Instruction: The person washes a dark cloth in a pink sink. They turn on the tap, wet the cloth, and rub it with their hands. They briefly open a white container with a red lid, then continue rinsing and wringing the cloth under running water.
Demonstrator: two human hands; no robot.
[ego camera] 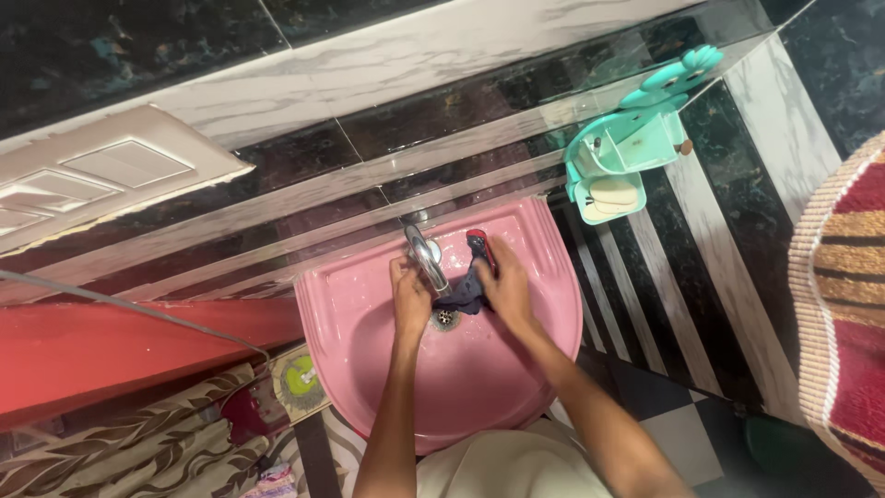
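Both hands work over the pink ceramic washbasin (359, 304): left hand (411, 297) closed around the chrome tap (425, 255), right hand (506, 286) gripping a dark blue wet cloth (466, 290) above the drain (445, 319).

The left hand (411, 297) covers the base of the tap (425, 257), and the dark cloth (465, 290) hides part of the drain (445, 319). What the right hand (506, 286) grips beneath the cloth cannot be told. The sink (479, 378) front disappears under the person's shirt (512, 466). The striped mat (843, 304) is cut off at the right edge.
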